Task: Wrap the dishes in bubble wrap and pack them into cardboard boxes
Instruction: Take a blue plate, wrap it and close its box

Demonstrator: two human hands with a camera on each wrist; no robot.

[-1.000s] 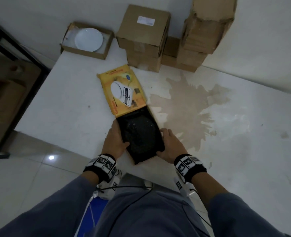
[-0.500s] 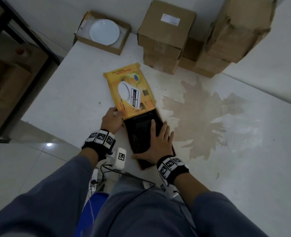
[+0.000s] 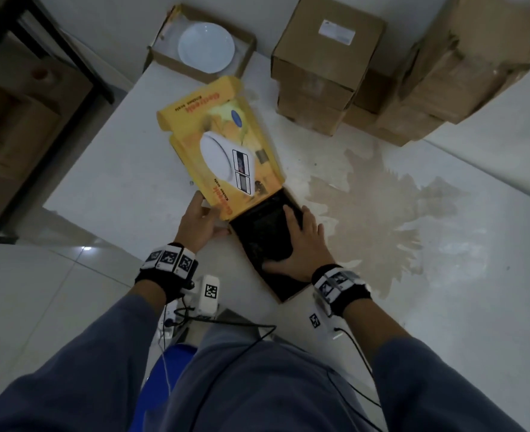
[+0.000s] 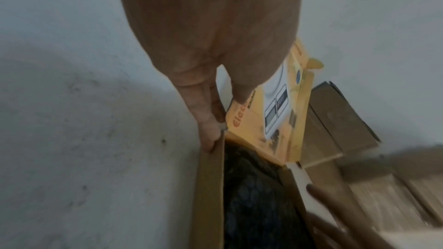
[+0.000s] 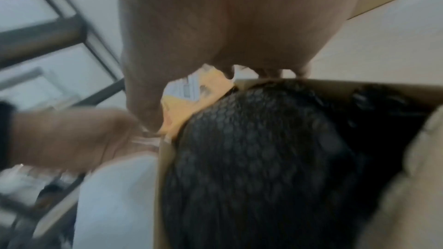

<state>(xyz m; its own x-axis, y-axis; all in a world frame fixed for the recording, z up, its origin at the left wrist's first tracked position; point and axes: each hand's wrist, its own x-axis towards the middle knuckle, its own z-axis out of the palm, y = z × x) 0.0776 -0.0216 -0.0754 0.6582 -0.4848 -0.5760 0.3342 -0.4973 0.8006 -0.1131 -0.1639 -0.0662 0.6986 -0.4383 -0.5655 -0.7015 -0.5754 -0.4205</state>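
Observation:
A flat cardboard box (image 3: 288, 294) lies at the table's near edge, its yellow printed lid (image 3: 226, 151) flipped open away from me. Inside lies a dish bundled in black bubble wrap (image 3: 263, 232), filling the box (image 5: 165, 177) in the right wrist view. My right hand (image 3: 301, 241) rests flat on the bundle (image 5: 275, 158), fingers straight. My left hand (image 3: 199, 219) pinches the lid's near left corner (image 4: 275, 113), thumb on top, fingers by the box's left wall (image 4: 208, 186). A bare white plate (image 3: 206, 47) sits in an open carton (image 3: 245, 57) at the far left.
Closed cardboard boxes (image 3: 326, 51) and a taller stack (image 3: 463, 67) stand along the table's back. A brown stain (image 3: 375, 213) spreads right of the box. The table's left edge drops to a tiled floor beside a black shelf frame (image 3: 95, 82).
My right hand left the box's right side and now lies flat on the black bundle. My left hand moved forward from the box's side to the lid's corner.

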